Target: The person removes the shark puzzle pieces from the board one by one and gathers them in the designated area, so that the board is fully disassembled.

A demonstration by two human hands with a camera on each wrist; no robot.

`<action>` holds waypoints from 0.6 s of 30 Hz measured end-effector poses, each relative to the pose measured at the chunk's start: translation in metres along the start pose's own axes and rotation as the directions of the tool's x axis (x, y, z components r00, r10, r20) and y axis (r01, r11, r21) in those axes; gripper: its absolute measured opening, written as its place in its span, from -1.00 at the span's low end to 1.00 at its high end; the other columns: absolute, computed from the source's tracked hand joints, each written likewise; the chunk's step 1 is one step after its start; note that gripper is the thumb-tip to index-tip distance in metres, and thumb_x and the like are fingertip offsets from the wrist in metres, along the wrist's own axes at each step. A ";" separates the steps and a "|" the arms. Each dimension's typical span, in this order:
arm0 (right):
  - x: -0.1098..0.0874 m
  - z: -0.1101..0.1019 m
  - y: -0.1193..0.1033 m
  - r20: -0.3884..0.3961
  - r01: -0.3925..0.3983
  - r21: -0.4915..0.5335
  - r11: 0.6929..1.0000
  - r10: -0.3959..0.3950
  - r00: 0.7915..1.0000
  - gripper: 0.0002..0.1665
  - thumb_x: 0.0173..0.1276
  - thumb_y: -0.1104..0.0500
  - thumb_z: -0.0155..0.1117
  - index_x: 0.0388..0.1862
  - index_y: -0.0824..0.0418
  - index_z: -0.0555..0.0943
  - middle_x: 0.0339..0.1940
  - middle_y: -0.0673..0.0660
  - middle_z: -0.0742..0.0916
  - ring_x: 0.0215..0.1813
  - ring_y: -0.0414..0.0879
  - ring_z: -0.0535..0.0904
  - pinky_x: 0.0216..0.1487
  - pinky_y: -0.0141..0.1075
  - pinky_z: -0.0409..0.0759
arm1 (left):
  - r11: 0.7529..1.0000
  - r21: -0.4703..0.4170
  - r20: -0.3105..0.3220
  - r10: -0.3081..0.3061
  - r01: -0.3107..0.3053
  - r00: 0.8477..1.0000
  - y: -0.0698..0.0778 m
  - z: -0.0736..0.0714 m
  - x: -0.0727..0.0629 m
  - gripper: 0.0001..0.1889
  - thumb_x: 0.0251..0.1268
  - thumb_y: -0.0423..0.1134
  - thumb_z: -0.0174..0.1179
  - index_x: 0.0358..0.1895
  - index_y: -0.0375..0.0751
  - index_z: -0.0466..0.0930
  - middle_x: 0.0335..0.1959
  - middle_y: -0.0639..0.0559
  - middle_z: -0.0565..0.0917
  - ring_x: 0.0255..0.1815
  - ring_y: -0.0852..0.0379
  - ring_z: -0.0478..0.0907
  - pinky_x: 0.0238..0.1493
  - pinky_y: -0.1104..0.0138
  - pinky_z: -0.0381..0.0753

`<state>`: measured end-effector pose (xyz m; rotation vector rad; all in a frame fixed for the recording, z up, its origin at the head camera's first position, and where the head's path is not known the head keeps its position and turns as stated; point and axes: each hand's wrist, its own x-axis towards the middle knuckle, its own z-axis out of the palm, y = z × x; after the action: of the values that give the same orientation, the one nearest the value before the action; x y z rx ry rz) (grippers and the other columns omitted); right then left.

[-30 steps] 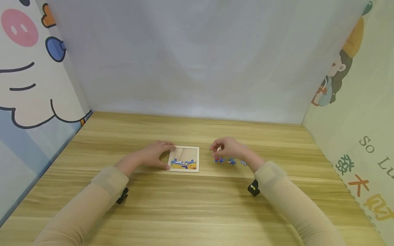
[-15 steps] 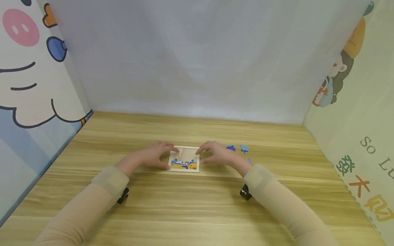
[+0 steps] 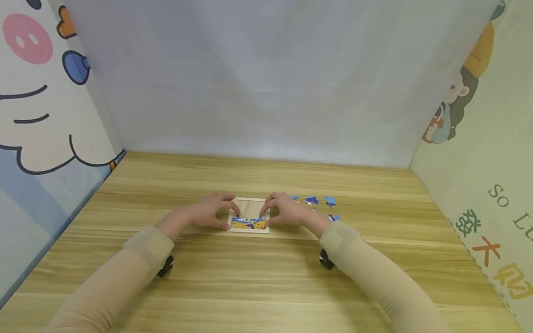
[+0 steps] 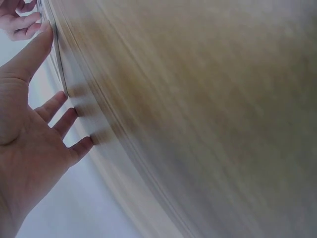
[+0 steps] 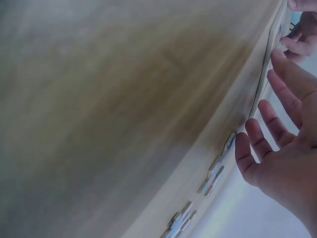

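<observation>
A small jigsaw tray (image 3: pixel 250 231) with a pale border lies on the table. Joined puzzle pieces (image 3: pixel 249 225) in yellow and blue fill its lower part; bare wood shows above them. My left hand (image 3: pixel 208 212) rests at the tray's left side, thumb by the lower corner and index fingertip at the pieces' upper left. Mirroring it, my right hand (image 3: pixel 287 210) has its index fingertip at the upper right of the pieces and its thumb by the right border. Both wrist views show the fingers extended and spread, with no piece visibly held.
Several loose blue puzzle pieces (image 3: pixel 311 200) lie right of the tray, partly behind the right hand. The wooden table (image 3: pixel 250 286) ends at a grey back curtain (image 3: pixel 266 92), with printed panels on both sides.
My right hand has moved left from the loose pieces to the tray's right side, and its index finger now reaches inside. The left index finger has shifted down slightly toward the joined pieces.
</observation>
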<state>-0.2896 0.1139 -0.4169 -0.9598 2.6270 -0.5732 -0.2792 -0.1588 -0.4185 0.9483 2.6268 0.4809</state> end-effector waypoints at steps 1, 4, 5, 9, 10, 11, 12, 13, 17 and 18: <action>0.001 0.001 0.000 -0.003 -0.001 0.000 1.000 0.001 1.000 -0.69 0.17 0.03 0.41 -0.09 -0.01 0.67 0.19 0.12 0.51 0.25 0.07 0.33 0.31 -0.04 0.29 | 1.000 0.004 0.000 0.002 -0.002 1.000 0.000 0.000 0.000 -0.61 0.18 0.05 0.26 0.09 0.21 0.49 0.47 -0.21 0.09 0.47 -0.33 -0.07 0.30 -0.36 -0.10; 0.001 0.003 -0.001 -0.013 -0.002 0.011 1.000 0.003 1.000 -0.73 0.15 0.05 0.43 -0.14 0.01 0.68 0.16 0.11 0.51 0.23 0.06 0.34 0.30 -0.05 0.29 | 1.000 0.005 0.002 0.005 -0.005 1.000 0.000 0.000 0.000 -0.61 0.19 0.05 0.26 0.09 0.20 0.49 0.48 -0.22 0.08 0.46 -0.34 -0.07 0.30 -0.36 -0.10; 0.002 0.003 -0.002 -0.013 -0.003 0.012 1.000 0.003 1.000 -0.73 0.15 0.06 0.43 -0.15 0.01 0.68 0.15 0.11 0.52 0.23 0.06 0.34 0.30 -0.05 0.29 | 1.000 0.006 0.002 0.007 -0.007 1.000 0.000 0.000 0.000 -0.61 0.19 0.05 0.26 0.09 0.20 0.49 0.48 -0.22 0.08 0.46 -0.34 -0.07 0.29 -0.37 -0.10; 0.002 0.003 -0.003 -0.011 0.008 0.023 1.000 -0.008 1.000 -0.76 0.15 0.10 0.43 -0.17 0.06 0.67 0.10 0.12 0.53 0.20 0.06 0.36 0.29 -0.05 0.29 | 1.000 -0.001 0.004 0.010 -0.010 1.000 0.000 0.000 0.000 -0.62 0.19 0.04 0.26 0.09 0.19 0.49 0.47 -0.24 0.08 0.46 -0.36 -0.07 0.30 -0.36 -0.09; 0.003 0.002 -0.004 -0.007 0.007 0.025 1.000 -0.007 1.000 -0.76 0.16 0.10 0.43 -0.17 0.07 0.67 0.08 0.11 0.54 0.19 0.05 0.37 0.29 -0.06 0.30 | 1.000 0.000 0.003 0.011 -0.011 1.000 0.000 0.000 0.000 -0.62 0.19 0.04 0.26 0.09 0.18 0.49 0.47 -0.25 0.08 0.45 -0.37 -0.07 0.30 -0.35 -0.08; 0.003 0.002 -0.004 -0.003 0.005 0.023 1.000 -0.005 1.000 -0.76 0.16 0.11 0.43 -0.18 0.07 0.67 0.07 0.11 0.54 0.18 0.04 0.38 0.28 -0.07 0.31 | 1.000 0.001 0.000 0.013 -0.013 1.000 0.000 0.000 0.000 -0.61 0.19 0.03 0.26 0.09 0.18 0.49 0.47 -0.25 0.08 0.45 -0.37 -0.06 0.30 -0.35 -0.08; 0.003 0.002 -0.005 0.000 0.003 0.023 1.000 -0.003 1.000 -0.77 0.16 0.11 0.42 -0.18 0.08 0.66 0.05 0.10 0.54 0.17 0.03 0.38 0.28 -0.08 0.31 | 1.000 0.005 -0.003 0.018 -0.018 1.000 -0.001 0.001 0.000 -0.61 0.19 0.03 0.26 0.09 0.18 0.49 0.47 -0.26 0.08 0.44 -0.38 -0.05 0.30 -0.34 -0.06; 0.004 0.002 -0.005 0.002 0.002 0.021 1.000 -0.002 1.000 -0.77 0.16 0.11 0.42 -0.18 0.08 0.66 0.04 0.09 0.54 0.16 0.02 0.39 0.27 -0.09 0.32 | 1.000 0.010 -0.006 0.023 -0.023 1.000 -0.001 0.001 0.000 -0.61 0.19 0.02 0.26 0.10 0.18 0.49 0.47 -0.27 0.08 0.44 -0.39 -0.03 0.30 -0.34 -0.04; 0.004 0.002 -0.006 0.003 0.000 0.013 1.000 0.000 1.000 -0.78 0.16 0.12 0.43 -0.20 0.08 0.66 0.02 0.08 0.55 0.14 0.01 0.41 0.26 -0.10 0.34 | 0.997 0.024 -0.013 0.070 -0.070 0.997 -0.001 0.003 -0.001 -0.60 0.22 -0.04 0.25 0.14 0.17 0.48 0.46 -0.30 0.08 0.43 -0.40 -0.01 0.30 -0.32 0.01; 0.004 0.001 -0.006 0.003 0.003 0.010 1.000 -0.003 1.000 -0.77 0.15 0.13 0.43 -0.20 0.08 0.66 0.02 0.08 0.56 0.14 0.01 0.41 0.26 -0.10 0.34 | 0.996 0.025 -0.011 0.085 -0.085 0.996 -0.001 0.003 -0.001 -0.60 0.24 -0.06 0.24 0.15 0.17 0.47 0.46 -0.30 0.08 0.43 -0.39 -0.01 0.31 -0.31 0.00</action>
<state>-0.2888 0.1066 -0.4160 -0.9604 2.6175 -0.5846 -0.2780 -0.1598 -0.4217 1.0717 2.6172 0.4771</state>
